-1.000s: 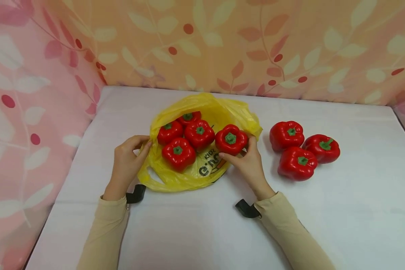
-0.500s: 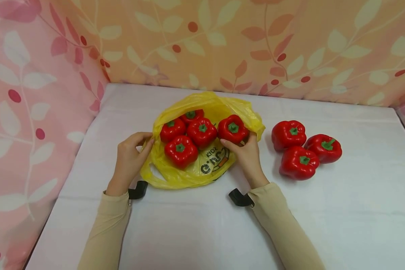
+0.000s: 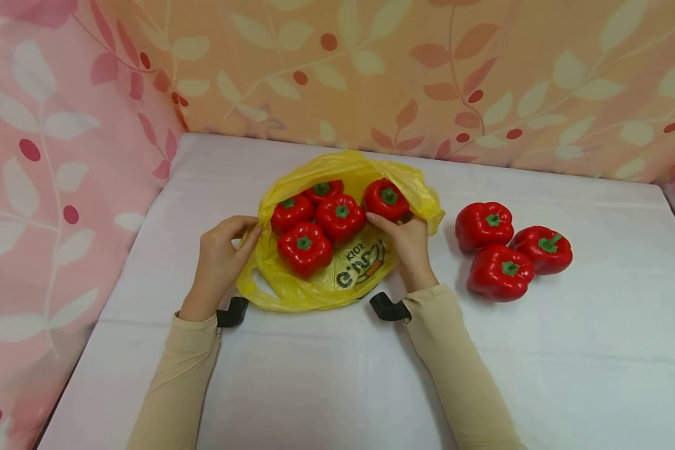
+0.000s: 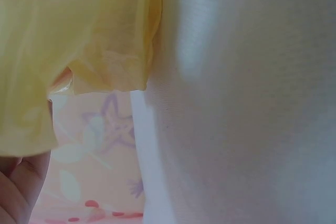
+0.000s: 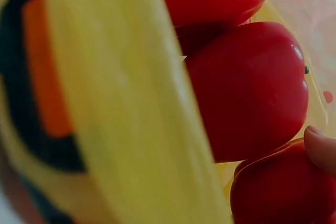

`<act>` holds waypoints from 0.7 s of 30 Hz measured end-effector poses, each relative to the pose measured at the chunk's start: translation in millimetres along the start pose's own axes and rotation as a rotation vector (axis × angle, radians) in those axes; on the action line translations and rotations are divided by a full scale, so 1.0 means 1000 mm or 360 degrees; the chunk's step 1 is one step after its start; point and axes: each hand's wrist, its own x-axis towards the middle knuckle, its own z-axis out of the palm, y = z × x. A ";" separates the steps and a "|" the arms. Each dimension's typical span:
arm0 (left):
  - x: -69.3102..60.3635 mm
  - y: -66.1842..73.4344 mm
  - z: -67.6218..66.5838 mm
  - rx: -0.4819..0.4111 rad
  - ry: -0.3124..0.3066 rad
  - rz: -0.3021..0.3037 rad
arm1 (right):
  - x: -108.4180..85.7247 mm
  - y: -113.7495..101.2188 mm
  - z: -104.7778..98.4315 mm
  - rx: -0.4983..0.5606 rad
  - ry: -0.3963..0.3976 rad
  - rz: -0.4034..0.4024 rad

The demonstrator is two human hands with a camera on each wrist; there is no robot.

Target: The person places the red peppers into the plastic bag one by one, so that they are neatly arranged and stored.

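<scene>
A yellow plastic bag [image 3: 292, 297] lies on its side with its mouth facing the body, and several red bell peppers [image 3: 305, 249] with green stems sit inside it. My left hand [image 3: 219, 256] pinches the left edge of the bag's mouth; the left wrist view shows part of that hand beside the bag [image 4: 100, 35]. Inside the right part of the mouth, my right hand [image 3: 409, 247] holds another red bell pepper [image 3: 384, 199], thumb on its near side. The other fingers are mostly hidden behind the pepper and bag. In the right wrist view, the thumb touches this pepper [image 5: 283, 187].
Three more red bell peppers [image 3: 500, 273] stand close together on the white tablecloth [image 3: 596, 350], right of the bag. Patterned fabric [image 3: 292, 69] hangs behind the table, and pink fabric [image 3: 28, 206] hangs on the left.
My right hand has moved the bell pepper away from the body, deeper into the bag. The left hand keeps its pinch on the bag's edge. The head view has shifted slightly.
</scene>
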 end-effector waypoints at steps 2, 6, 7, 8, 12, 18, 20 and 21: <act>0.000 0.000 0.000 -0.0001 0.0001 0.0000 | 0.002 -0.001 0.002 -0.0008 -0.0015 0.0008; 0.001 0.000 0.000 -0.0003 0.0000 0.0009 | 0.007 -0.005 0.003 -0.0040 -0.0036 0.0076; 0.001 -0.001 0.000 -0.0001 0.0000 0.0012 | 0.009 -0.006 0.003 -0.0047 -0.0044 0.0095; 0.002 -0.001 -0.001 0.0000 0.0002 0.0018 | 0.011 -0.007 0.003 -0.0057 -0.0051 0.0115; 0.003 -0.001 -0.002 0.0005 0.0009 0.0026 | 0.018 -0.009 0.001 -0.0144 -0.0128 0.0175; 0.003 -0.001 -0.002 0.0003 0.0009 0.0000 | 0.014 -0.007 -0.001 -0.0295 -0.0203 0.0133; 0.002 -0.001 -0.001 -0.0003 -0.0008 -0.0009 | 0.008 -0.006 -0.003 -0.0349 -0.0174 0.0086; 0.001 0.000 -0.001 -0.0006 -0.0016 -0.0012 | 0.004 -0.005 -0.004 -0.0400 -0.0163 0.0054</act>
